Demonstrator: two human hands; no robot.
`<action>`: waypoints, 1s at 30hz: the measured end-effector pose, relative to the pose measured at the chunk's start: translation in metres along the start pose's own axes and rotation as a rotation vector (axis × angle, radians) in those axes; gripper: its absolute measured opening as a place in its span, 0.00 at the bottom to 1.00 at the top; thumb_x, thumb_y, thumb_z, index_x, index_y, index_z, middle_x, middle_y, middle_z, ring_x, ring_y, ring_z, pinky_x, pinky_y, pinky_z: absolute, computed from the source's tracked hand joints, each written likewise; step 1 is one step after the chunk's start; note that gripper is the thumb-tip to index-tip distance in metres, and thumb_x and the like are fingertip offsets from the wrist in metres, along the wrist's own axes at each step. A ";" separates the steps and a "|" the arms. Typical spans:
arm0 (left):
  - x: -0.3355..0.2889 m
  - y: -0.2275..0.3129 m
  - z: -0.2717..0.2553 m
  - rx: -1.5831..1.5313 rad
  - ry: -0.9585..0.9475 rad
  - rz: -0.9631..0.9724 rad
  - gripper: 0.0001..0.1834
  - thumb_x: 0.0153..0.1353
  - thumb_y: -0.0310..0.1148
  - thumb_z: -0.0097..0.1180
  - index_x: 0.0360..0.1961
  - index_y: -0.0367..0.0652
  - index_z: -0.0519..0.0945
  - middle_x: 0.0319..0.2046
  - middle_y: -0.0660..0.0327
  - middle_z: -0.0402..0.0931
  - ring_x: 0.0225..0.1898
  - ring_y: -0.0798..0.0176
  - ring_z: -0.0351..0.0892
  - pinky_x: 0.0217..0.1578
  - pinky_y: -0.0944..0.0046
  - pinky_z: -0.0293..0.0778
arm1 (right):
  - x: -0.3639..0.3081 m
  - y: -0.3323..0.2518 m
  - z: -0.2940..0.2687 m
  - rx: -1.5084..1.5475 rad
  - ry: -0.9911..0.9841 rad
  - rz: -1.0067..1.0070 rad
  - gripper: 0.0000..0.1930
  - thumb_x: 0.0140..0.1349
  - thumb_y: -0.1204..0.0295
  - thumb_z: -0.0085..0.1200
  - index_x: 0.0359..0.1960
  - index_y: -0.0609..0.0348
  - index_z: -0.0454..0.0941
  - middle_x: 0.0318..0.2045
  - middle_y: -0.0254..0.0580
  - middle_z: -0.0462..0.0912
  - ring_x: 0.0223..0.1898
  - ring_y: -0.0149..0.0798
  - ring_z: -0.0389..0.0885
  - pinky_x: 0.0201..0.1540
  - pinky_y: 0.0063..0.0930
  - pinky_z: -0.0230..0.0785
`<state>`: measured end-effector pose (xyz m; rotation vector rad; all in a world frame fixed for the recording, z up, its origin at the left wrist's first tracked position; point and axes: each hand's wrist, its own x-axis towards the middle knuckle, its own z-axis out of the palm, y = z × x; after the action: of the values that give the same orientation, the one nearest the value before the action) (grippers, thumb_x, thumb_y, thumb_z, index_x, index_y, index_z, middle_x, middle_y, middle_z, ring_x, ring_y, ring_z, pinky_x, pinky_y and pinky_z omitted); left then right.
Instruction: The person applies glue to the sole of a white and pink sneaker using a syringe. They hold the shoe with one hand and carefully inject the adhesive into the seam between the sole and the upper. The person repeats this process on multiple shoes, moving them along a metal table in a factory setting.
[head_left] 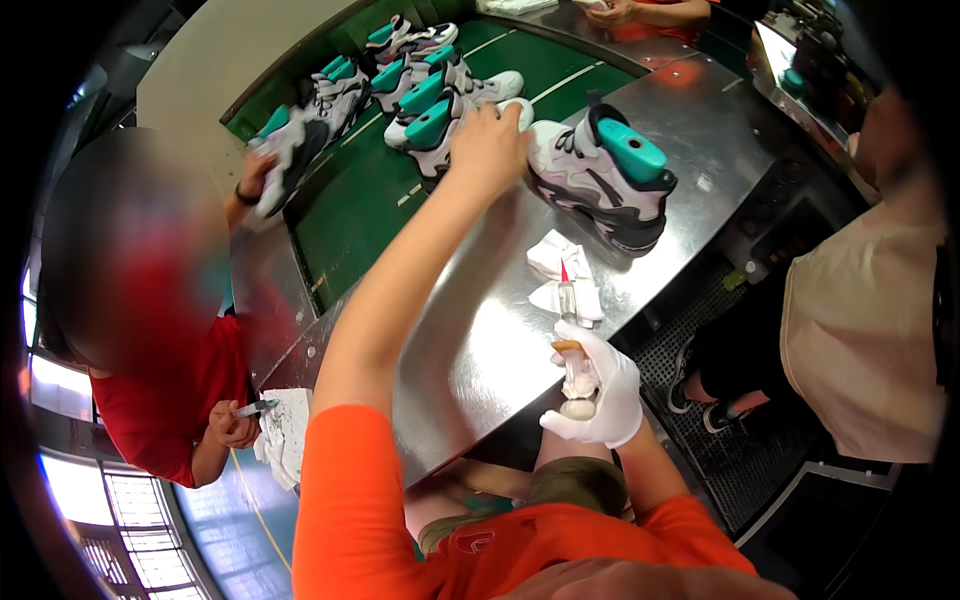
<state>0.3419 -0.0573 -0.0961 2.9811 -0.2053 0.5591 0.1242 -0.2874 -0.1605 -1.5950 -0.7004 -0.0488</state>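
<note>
Far left, a co-worker in a red shirt (170, 415) grasps a white-and-grey athletic shoe (287, 165) with one hand; the other holds a slim pen-like tool (252, 408) beside a white cloth (288, 430). Next, a green conveyor belt (345, 225) with white cross lines bears a cluster of chunky sneakers, white and pale lilac, black-trimmed, with teal inserts in their openings. At the cluster's near right, the bare left hand (490, 145) lies, fingers bent, over the forefoot of one white-and-lilac sneaker (436, 158), its rounded white toe showing past the fingertips; whether the grip is closed cannot be told. Right of it, on the brushed steel tabletop (465, 350), a matching single sneaker (600, 185) points its toe toward that hand, a teal insert with a dark hole at its collar. Below, a crumpled white cloth piece (550, 258) lies behind a slim clear tube with a red pointed tip (567, 300). The white-gloved right hand (605, 395), at the table's near edge, curls around a translucent piece with a rounded beige end (578, 388); whether tube and piece are one cannot be told. Bare steel spans forearm to cloth; the tabletop's right edge runs diagonally past the single sneaker, above dark perforated flooring (690, 440).
</note>
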 end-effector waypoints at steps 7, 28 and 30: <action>0.018 0.127 -0.085 -0.443 -0.378 -0.356 0.44 0.57 0.67 0.51 0.58 0.36 0.75 0.49 0.40 0.80 0.49 0.44 0.82 0.50 0.53 0.77 | -0.004 -0.010 -0.005 -0.311 -0.031 0.007 0.41 0.40 0.56 0.74 0.59 0.53 0.71 0.43 0.45 0.84 0.41 0.49 0.84 0.44 0.37 0.78; -0.213 0.005 -0.257 -0.086 0.134 0.045 0.23 0.54 0.37 0.59 0.52 0.49 0.74 0.36 0.53 0.80 0.36 0.51 0.82 0.41 0.62 0.74 | 0.012 -0.053 -0.019 -0.358 -0.389 0.353 0.40 0.47 0.59 0.71 0.61 0.61 0.69 0.51 0.54 0.81 0.51 0.49 0.82 0.56 0.34 0.72; -0.260 0.007 -0.271 0.036 0.063 0.207 0.22 0.52 0.29 0.61 0.51 0.49 0.75 0.43 0.53 0.80 0.41 0.47 0.80 0.39 0.58 0.76 | 0.014 -0.058 -0.018 -0.424 -0.408 0.327 0.37 0.47 0.58 0.71 0.58 0.60 0.71 0.50 0.54 0.81 0.51 0.49 0.82 0.56 0.35 0.72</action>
<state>0.0051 -0.0012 0.0602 2.9904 -0.5086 0.6836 0.1160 -0.2994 -0.1001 -2.1428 -0.7634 0.4017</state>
